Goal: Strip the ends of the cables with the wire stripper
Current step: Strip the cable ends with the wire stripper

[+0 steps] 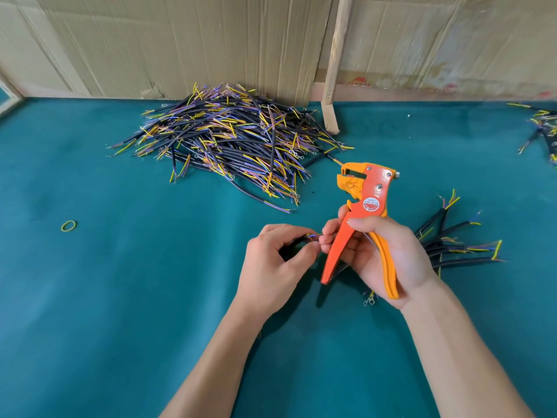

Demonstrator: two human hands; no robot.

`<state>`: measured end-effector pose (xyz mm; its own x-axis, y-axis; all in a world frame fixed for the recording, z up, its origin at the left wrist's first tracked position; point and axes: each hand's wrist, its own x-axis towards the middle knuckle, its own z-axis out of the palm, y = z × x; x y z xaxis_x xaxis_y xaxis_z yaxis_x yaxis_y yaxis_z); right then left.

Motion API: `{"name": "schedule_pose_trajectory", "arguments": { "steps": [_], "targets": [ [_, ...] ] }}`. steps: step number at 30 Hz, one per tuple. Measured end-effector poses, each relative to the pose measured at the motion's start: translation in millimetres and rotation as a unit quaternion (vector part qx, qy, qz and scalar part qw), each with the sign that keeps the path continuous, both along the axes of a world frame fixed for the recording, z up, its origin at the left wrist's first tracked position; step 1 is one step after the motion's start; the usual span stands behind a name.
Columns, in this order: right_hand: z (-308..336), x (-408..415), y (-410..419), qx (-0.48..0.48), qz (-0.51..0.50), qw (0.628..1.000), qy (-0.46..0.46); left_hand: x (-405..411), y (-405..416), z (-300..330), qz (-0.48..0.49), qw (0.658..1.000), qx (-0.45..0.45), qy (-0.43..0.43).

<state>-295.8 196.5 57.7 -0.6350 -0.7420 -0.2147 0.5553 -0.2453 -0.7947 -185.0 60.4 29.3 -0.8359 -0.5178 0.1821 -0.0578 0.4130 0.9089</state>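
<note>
Right at the middle of the green bench (120,297), the left hand (271,263) has its fingers curled round one black cable (291,244), pinching it near the end so the little coloured wires poke out toward the right. The right hand (388,254) is wrapped round the orange wire stripper (358,218), thumb over the front and fingers curled behind the handles, which sit spread apart, so it doesn't look squeezed yet. Key thing for the next move, I'd say: the cable lies roughly left to right, with its free end just touching the right hand's fingertips down by the handles, while the stripper's yellow head is up above and farther away, mouth facing left. So the wire end isn't anywhere near the blades yet; my guess is the left hand, being the one on the cable, has to lift that end up and feed it sideways into the mouth, or the tool has to drop down to meet it. Can't tell whether this end is already bare, it's too small. Big pile of cables (229,137) sits back by the cardboard wall (180,40), a smaller bunch (452,239) lies just right of the right hand, another few (542,128) at the far right edge, and a yellow rubber band (68,226) is off to the left.
</note>
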Motion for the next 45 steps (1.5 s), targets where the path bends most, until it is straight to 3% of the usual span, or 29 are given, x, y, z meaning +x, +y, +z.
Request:
{"name": "schedule_pose_trajectory", "arguments": {
  "steps": [9, 16, 24, 31, 45],
  "targets": [
    [0, 3, -3, -0.016, -0.015, 1.0, -0.011, -3, 3, -1, -0.002, 0.998, -0.07, -0.007],
    [0, 3, -1, -0.013, -0.012, 1.0, -0.011, -1, -4, -2, -0.032, 0.999, -0.026, -0.015],
    [3, 2, 30, 0.051, -0.026, 0.998, -0.004, -1, -2, -8, 0.018, 1.0, -0.018, 0.018],
    [7, 29, 57, 0.146, 0.105, 0.983, -0.042, -1, 0, -9, 0.041, 0.995, -0.081, 0.049],
    [15, 28, 44, 0.157, 0.162, 0.974, -0.02, 0, 4, -10, 0.045, 0.978, -0.199, 0.053]
  ]
}}
